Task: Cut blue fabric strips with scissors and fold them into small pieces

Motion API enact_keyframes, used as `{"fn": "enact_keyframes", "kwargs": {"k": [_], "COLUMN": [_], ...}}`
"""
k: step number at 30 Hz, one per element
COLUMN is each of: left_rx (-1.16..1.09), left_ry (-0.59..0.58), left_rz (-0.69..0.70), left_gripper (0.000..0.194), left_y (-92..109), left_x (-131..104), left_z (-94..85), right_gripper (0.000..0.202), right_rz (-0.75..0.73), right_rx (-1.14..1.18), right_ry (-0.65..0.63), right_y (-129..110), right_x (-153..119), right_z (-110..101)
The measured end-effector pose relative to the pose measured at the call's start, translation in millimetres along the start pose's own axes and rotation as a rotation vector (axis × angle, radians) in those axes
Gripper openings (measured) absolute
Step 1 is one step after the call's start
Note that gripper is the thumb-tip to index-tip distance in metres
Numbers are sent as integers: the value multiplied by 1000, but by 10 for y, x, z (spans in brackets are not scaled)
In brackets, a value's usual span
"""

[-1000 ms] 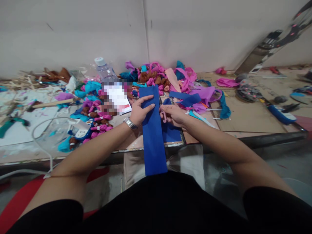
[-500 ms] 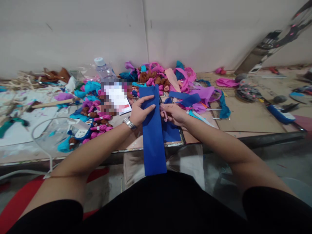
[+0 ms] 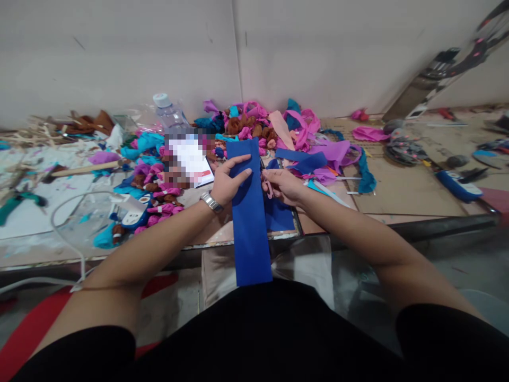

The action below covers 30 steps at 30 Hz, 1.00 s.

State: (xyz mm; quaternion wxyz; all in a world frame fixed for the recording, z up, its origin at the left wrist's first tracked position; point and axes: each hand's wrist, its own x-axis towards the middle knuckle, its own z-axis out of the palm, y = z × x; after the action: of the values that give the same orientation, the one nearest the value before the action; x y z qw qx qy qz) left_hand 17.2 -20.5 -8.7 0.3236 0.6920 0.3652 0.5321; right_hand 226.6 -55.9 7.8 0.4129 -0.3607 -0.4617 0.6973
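Observation:
A long, smooth blue strip (image 3: 251, 233), of paper or cloth, runs from the worktable down over its front edge toward my lap. My left hand (image 3: 229, 180) grips its upper left part, with the thumb and a finger showing on top and the other fingers hidden. At the strip's right edge, my right hand (image 3: 281, 184) is closed around a pair of scissors with pink handles (image 3: 269, 189). The blades are mostly hidden, pointing away from me along that edge. Under my right hand lies another blue piece (image 3: 280, 216).
Left of my hands lie a phone (image 3: 194, 159), partly blurred out, and bundles of pink, brown and turquoise material (image 3: 163, 199). Behind the phone stands a clear bottle (image 3: 170, 112). Purple strips (image 3: 336, 154) and cardboard (image 3: 405, 193) are to the right. A white cable (image 3: 53, 223) hangs over the left edge.

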Motion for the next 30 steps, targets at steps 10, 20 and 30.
{"fn": "enact_keyframes", "kwargs": {"k": [10, 20, 30], "left_rx": [-1, 45, 69], "left_ry": [99, 92, 77], "left_rz": [-18, 24, 28], "left_gripper": [42, 43, 39], "left_y": [-16, -82, -71], "left_x": [146, 148, 97], "left_z": [-108, -94, -68], "right_gripper": [37, 43, 50], "right_rz": [13, -16, -77], "right_rx": [-14, -50, -89], "right_ry": [31, 65, 38], "right_y": [7, -16, 27], "right_x": [6, 6, 37], "right_z": [0, 31, -6]}}
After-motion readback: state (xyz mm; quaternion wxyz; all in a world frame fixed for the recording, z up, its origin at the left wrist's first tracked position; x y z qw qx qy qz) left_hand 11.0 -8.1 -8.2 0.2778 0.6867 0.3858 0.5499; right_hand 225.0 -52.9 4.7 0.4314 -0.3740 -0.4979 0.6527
